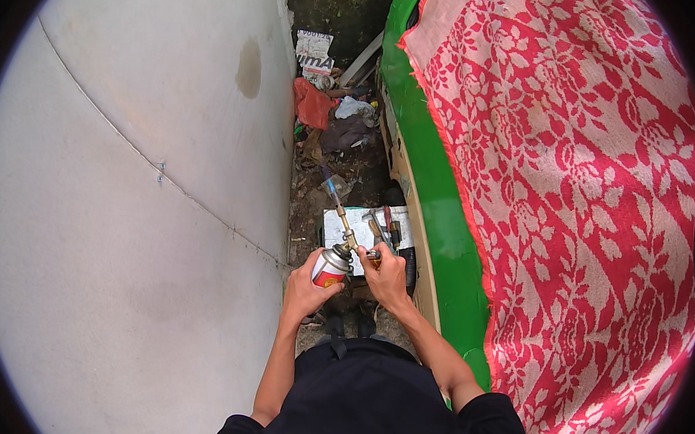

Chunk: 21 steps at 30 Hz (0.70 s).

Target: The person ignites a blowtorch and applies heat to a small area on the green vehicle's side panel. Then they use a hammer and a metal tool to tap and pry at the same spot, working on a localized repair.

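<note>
Head view: smooth cylindrical metal canister (330,268)

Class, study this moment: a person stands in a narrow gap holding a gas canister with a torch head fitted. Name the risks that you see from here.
1. The torch nozzle points toward rags and paper litter on the ground; a flame might ignite them.
2. The red patterned cloth drapes over the green vehicle close beside the hands; it may catch heat.
3. The left hand grips the gas canister while the right hand works at the valve; a sudden release could burn fingers.
</note>
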Available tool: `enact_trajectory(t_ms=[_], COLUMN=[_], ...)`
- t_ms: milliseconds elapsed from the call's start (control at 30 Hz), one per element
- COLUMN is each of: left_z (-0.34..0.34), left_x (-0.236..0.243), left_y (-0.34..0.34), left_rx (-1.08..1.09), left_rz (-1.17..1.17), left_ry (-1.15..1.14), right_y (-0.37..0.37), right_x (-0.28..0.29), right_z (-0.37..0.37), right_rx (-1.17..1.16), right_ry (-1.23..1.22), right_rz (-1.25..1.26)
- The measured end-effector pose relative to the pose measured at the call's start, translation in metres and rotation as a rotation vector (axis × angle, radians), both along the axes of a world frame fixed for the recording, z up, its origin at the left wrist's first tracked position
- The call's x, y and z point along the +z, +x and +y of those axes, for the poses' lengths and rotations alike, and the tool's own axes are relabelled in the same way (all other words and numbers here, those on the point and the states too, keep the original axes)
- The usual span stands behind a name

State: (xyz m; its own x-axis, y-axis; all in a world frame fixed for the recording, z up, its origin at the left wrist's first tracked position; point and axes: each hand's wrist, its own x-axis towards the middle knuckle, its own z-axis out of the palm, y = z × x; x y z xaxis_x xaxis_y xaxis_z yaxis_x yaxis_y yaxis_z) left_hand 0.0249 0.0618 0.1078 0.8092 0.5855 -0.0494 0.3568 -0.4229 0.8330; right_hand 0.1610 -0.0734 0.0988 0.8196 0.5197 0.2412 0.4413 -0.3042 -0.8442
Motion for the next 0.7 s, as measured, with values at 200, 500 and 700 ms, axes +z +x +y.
enact_trajectory(t_ms=[200,500,700], left_z=[0.000,0.004,0.011], left_x=[0.000,-0.019,-0.043], left_y=[0.000,0.001,0.005], left_rx=[0.008,0.022,0.004], left_rz=[0.026,-0.019,-0.065], left_ry=[0.010,-0.050,-0.195], right_y=[-0.001,0.007,0.042], right_x=[0.001,0.001,-0.058], right_z=[0.000,0.004,-0.005], right_rx=[-0.006,0.010,-0.068], right_ry=[-0.017,0.058,0.019], right_rz=[0.006,0.153,0.444])
